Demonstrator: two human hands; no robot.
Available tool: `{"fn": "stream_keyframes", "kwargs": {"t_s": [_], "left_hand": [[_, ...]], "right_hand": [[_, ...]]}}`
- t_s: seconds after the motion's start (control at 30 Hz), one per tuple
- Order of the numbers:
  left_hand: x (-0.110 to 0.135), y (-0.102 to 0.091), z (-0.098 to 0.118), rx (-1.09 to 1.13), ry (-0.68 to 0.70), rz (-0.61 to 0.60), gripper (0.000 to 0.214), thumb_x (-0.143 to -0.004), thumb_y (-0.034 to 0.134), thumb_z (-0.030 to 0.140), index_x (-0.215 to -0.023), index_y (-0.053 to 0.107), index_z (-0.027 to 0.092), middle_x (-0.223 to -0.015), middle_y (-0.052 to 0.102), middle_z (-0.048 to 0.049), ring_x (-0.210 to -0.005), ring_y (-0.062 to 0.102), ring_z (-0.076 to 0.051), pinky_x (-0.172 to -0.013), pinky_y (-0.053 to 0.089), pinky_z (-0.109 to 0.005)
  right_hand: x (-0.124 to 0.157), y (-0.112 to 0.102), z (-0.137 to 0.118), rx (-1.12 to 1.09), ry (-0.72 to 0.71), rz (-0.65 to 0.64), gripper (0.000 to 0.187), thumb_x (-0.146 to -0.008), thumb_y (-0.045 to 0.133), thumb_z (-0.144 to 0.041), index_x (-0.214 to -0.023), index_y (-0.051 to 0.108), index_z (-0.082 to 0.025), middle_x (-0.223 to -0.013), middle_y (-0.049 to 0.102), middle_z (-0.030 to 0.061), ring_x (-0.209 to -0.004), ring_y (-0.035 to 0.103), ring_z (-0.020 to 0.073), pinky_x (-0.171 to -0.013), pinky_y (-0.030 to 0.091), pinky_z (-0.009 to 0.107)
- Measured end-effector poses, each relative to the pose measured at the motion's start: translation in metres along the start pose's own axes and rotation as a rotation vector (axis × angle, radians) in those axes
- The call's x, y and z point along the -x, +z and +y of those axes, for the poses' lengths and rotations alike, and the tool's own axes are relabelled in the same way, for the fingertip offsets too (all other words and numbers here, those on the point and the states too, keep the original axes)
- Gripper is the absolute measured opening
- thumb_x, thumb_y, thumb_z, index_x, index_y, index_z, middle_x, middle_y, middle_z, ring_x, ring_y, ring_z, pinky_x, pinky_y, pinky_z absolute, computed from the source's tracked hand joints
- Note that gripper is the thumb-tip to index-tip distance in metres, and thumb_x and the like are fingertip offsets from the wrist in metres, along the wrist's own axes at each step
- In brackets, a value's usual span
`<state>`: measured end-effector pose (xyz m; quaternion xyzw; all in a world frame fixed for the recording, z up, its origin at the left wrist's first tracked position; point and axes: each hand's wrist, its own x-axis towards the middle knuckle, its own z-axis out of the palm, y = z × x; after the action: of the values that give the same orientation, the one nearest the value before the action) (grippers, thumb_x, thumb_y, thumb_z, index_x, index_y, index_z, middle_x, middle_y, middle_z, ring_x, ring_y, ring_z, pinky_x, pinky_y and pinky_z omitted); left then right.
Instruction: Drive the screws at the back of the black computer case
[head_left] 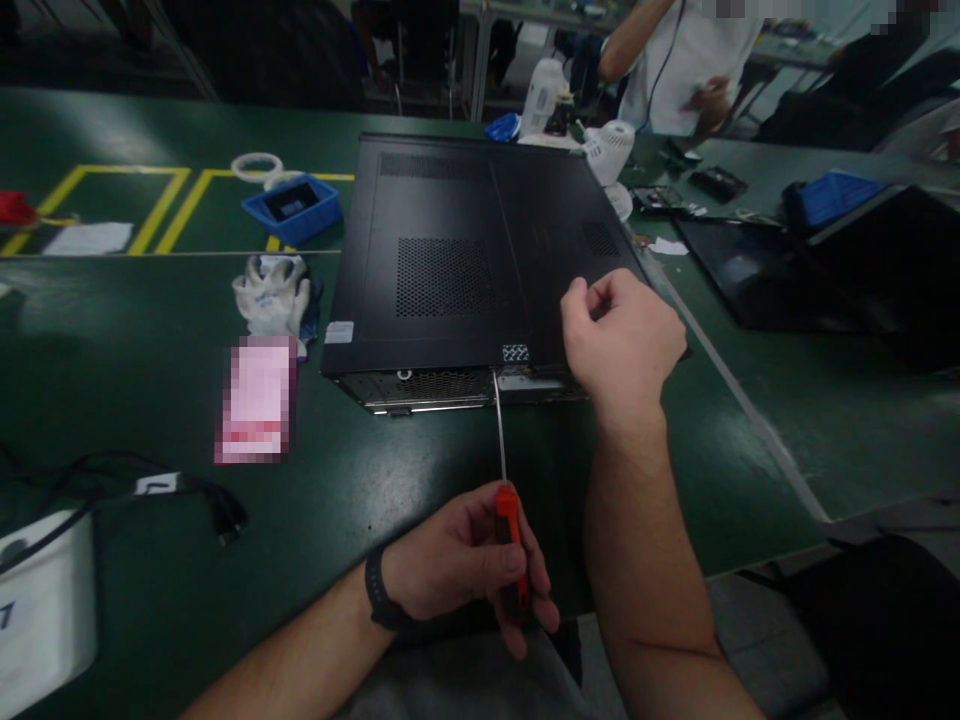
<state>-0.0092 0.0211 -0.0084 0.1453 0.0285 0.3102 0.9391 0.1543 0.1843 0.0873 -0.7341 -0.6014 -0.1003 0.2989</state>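
Note:
A black desktop computer case (450, 260) lies flat on the green table (150, 400), its rear panel facing me. My left hand (461, 565) grips an orange-handled screwdriver (507, 520); the thin shaft points away from me and its tip meets the case's rear edge near a small sticker. My right hand (622, 340) rests on the near right corner of the case lid, fingers curled. I cannot tell whether it pinches anything.
White work gloves (274, 290) and a pink packet (257, 400) lie left of the case. A blue bin (292, 208) sits behind them. Black cables (150, 490) and a white box (45, 600) are at near left. A laptop (787, 270) lies right. A person in white stands behind.

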Motion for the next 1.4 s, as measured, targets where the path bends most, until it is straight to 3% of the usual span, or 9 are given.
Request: {"fn": "stream_keyframes", "kwargs": {"t_s": [0.1,0.3,0.6,0.8,0.93,1.17,1.4], "left_hand": [[-0.0002,-0.0012,0.0002,0.013,0.021,-0.028,0.019,-0.094,0.073,0.027,-0.107,0.065,0.016,-0.096,0.077,-0.0072,-0.088,0.081,-0.022,-0.062,0.067,-0.028],[0.0012,0.0050,0.0062,0.041,-0.062,0.007,0.025,-0.096,0.071,0.026,-0.116,0.070,0.012,-0.103,0.078,-0.0119,-0.101,0.079,-0.026,-0.077,0.068,-0.036],[-0.0006,-0.0020,-0.0003,0.023,0.019,-0.031,0.019,-0.092,0.076,0.022,-0.106,0.065,0.017,-0.098,0.078,-0.0055,-0.088,0.081,-0.022,-0.065,0.068,-0.031],[0.0012,0.0032,0.0062,0.069,-0.026,-0.021,0.024,-0.097,0.069,0.031,-0.115,0.067,0.015,-0.101,0.078,-0.0103,-0.095,0.080,-0.026,-0.072,0.069,-0.035],[0.0024,0.0068,0.0091,0.071,-0.058,-0.001,0.026,-0.096,0.071,0.026,-0.118,0.069,0.011,-0.104,0.078,-0.0123,-0.102,0.079,-0.028,-0.079,0.068,-0.039],[0.0003,0.0000,0.0008,0.011,0.023,-0.017,0.017,-0.096,0.070,0.026,-0.108,0.063,0.016,-0.099,0.077,-0.0068,-0.091,0.081,-0.024,-0.065,0.068,-0.031],[0.0021,0.0060,0.0083,0.058,-0.055,0.014,0.027,-0.095,0.072,0.030,-0.116,0.068,0.014,-0.101,0.078,-0.0111,-0.097,0.080,-0.028,-0.074,0.068,-0.038]], "right_hand": [[0.0001,-0.0003,-0.0005,-0.005,0.004,-0.005,0.031,-0.092,0.053,-0.045,-0.070,0.054,-0.024,-0.067,0.054,-0.0002,-0.064,0.041,0.0159,-0.066,0.027,0.034],[0.0003,0.0000,0.0003,-0.005,-0.004,0.001,0.031,-0.092,0.053,-0.045,-0.070,0.054,-0.024,-0.067,0.053,-0.0005,-0.063,0.038,0.0153,-0.066,0.025,0.034],[0.0000,-0.0002,0.0000,0.000,-0.005,0.003,0.030,-0.091,0.053,-0.045,-0.070,0.054,-0.024,-0.067,0.055,0.0001,-0.063,0.040,0.0157,-0.065,0.026,0.033],[0.0003,-0.0003,-0.0002,0.000,-0.005,0.002,0.031,-0.091,0.052,-0.045,-0.070,0.053,-0.024,-0.068,0.055,0.0006,-0.064,0.041,0.0160,-0.066,0.027,0.034],[0.0004,-0.0008,-0.0005,-0.010,0.004,-0.003,0.030,-0.091,0.053,-0.045,-0.069,0.052,-0.024,-0.066,0.053,-0.0003,-0.064,0.040,0.0158,-0.066,0.027,0.034],[-0.0002,0.0003,-0.0001,-0.006,0.000,-0.004,0.031,-0.091,0.052,-0.045,-0.069,0.052,-0.024,-0.068,0.053,0.0001,-0.064,0.041,0.0158,-0.067,0.030,0.034],[0.0004,0.0011,0.0010,0.009,-0.017,0.012,0.031,-0.092,0.051,-0.046,-0.071,0.055,-0.024,-0.069,0.056,0.0009,-0.063,0.040,0.0156,-0.066,0.028,0.033]]}}
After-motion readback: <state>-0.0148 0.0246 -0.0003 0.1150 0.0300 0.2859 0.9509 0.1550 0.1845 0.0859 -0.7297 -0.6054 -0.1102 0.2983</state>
